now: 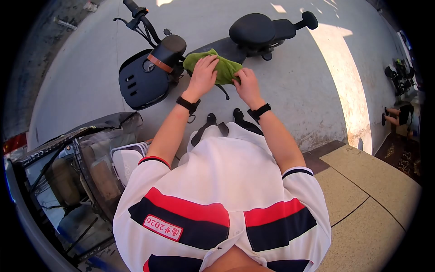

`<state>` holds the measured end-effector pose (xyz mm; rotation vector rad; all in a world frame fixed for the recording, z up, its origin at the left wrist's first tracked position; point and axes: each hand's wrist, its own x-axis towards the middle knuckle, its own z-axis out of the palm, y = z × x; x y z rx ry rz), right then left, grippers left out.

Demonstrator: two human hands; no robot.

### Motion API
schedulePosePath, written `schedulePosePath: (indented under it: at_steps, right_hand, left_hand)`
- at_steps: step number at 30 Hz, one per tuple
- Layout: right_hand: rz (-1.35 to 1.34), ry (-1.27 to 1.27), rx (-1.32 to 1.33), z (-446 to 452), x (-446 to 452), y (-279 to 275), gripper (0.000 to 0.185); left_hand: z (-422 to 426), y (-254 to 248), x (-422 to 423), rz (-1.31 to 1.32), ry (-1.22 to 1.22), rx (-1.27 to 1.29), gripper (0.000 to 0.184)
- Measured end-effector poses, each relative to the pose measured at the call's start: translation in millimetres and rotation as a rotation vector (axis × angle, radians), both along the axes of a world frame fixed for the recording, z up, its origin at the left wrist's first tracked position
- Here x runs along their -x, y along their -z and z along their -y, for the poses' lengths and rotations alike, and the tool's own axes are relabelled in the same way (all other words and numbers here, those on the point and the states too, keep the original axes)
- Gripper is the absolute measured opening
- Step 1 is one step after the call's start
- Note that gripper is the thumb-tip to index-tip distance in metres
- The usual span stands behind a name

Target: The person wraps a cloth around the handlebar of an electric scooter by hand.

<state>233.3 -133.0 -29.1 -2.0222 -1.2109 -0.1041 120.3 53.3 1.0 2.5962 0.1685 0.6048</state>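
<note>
A green cloth [226,70] is spread between my hands, over the low middle part of a dark electric scooter [213,47]. My left hand [204,75] lies on the cloth's left part with its fingers stretched out over it. At the cloth's right end, my right hand [247,85] has its fingers bent round the edge, gripping it. The scooter's front basket [142,81] and handlebar [140,18] are left of my hands. Its black seat [252,29] is above and to the right. Black bands are on both wrists.
At the lower left stands a vehicle with a clear cover [97,167] and a white chair-like object [129,163] beside it. Tan stone slabs [362,181] form a raised edge at the lower right. Another person [398,115] is at the far right, near a dark parked scooter [399,76].
</note>
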Motion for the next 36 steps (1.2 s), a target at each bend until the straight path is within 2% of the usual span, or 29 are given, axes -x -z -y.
schedulePosePath:
  at_steps: [3, 6, 10, 12, 15, 18, 24, 27, 30, 36]
  right_hand:
    - [-0.106, -0.023, 0.022, 2.1, 0.9, 4.0, 0.029]
    - [-0.257, 0.025, 0.04, 3.3, 1.3, 0.6, 0.032]
    - [-0.214, 0.016, 0.086, 7.3, -1.6, -6.6, 0.036]
    - [-0.231, 0.011, 0.144, 9.3, -1.9, -13.9, 0.035]
    - [-0.183, 0.042, 0.002, 4.7, -7.7, 1.9, 0.029]
    - [-0.179, 0.089, 0.093, 4.8, -8.0, 3.9, 0.023]
    - [0.013, 0.096, 0.009, 5.7, -7.8, 0.5, 0.024]
    - [-0.012, 0.039, -0.018, 5.6, -10.7, 5.3, 0.03]
    - [-0.236, 0.009, 0.113, 8.0, -10.4, 5.1, 0.036]
    - [-0.228, -0.064, 0.124, 9.9, -15.8, 11.5, 0.041]
  left_hand:
    - [-0.4, -5.5, 2.9, 0.025, 0.024, 0.144, 0.04]
    - [-6.3, -6.6, 5.5, 0.047, -0.057, 0.162, 0.042]
    - [-13.0, -3.2, 6.1, 0.021, -0.205, 0.135, 0.044]
    - [-17.2, -0.9, 6.6, 0.016, -0.207, 0.128, 0.044]
    - [-20.2, 1.7, 6.4, -0.005, -0.2, 0.191, 0.045]
    - [-17.8, 1.0, 7.6, -0.019, -0.203, 0.239, 0.043]
    - [-10.7, -1.7, 8.3, 0.043, -0.163, 0.203, 0.039]
    - [-8.1, -0.5, 7.9, 0.067, -0.146, 0.204, 0.038]
    - [-5.1, -1.6, 8.8, 0.067, -0.146, 0.2, 0.038]
    - [-1.3, -9.2, 10.7, 0.022, -0.145, 0.151, 0.041]
